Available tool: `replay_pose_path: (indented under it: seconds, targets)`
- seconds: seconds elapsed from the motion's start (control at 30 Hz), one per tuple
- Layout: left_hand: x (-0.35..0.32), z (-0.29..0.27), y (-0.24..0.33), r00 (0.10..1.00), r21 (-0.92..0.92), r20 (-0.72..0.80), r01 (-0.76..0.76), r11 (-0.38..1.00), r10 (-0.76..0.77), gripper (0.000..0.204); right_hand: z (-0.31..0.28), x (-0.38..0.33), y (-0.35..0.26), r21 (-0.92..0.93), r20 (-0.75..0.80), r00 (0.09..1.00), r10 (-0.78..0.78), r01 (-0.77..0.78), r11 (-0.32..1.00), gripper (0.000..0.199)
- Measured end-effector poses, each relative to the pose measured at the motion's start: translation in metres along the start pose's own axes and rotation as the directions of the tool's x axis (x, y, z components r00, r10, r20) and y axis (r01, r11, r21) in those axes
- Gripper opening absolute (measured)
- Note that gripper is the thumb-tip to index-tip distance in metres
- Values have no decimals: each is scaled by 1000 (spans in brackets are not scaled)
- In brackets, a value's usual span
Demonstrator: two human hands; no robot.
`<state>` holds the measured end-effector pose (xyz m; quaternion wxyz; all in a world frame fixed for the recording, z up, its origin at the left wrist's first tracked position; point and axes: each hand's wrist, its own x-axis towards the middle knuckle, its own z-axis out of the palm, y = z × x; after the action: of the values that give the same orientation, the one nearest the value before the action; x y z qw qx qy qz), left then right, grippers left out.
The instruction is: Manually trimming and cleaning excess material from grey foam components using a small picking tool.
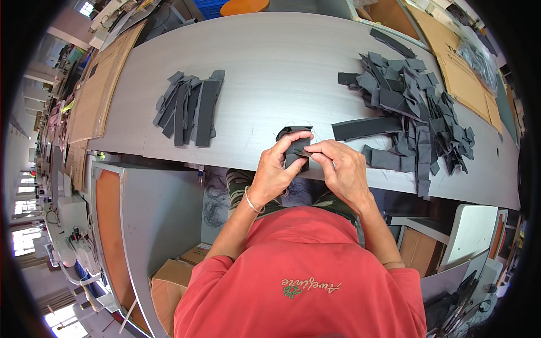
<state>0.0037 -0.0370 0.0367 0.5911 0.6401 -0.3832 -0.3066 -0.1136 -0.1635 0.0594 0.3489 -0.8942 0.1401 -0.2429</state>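
Note:
Near the table's front edge, my left hand (278, 165) grips a folded strip of dark grey fabric (295, 145) between thumb and fingers, its upper end curling over. My right hand (342, 169) pinches at the strip's right side. A thin, dark, pointed thing shows at those fingertips; whether it is a small tool or a fabric corner, I cannot make out. Loose threads lie on the table just behind the strip. To the right is a large jumbled heap of similar dark grey strips (414, 101). A smaller, flatter pile of strips (191, 108) lies to the left.
The pale grey table (265, 62) spans the space before me. Flattened cardboard (110, 90) covers its left end, and another cardboard sheet (451, 62) borders the right heap. Below the table on the left are a grey cabinet (155, 208) and a cardboard box (171, 284).

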Motion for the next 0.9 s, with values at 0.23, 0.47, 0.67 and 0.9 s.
replay_pose_path:
  seconds: [0.23, 0.47, 0.67, 0.9]
  targets:
    - [-1, -4, 2, 1000, 64, 12, 13, 998, -14, 47, -2, 3, -1, 79, 59, 996, 68, -72, 994, 11]
    - [0, -5, 2, 1000, 81, 30, -11, 997, 8, 47, 2, 2, -1, 100, 28, 998, 54, -56, 993, 10]
    - [0, -7, 5, 999, 71, 28, 43, 997, -45, 48, 4, 2, 3, 196, 61, 994, 86, -96, 976, 11]
    - [2, -8, 3, 1000, -310, 17, 26, 950, -21, 40, -6, 5, 10, 796, 73, 977, 202, -179, 578, 24]
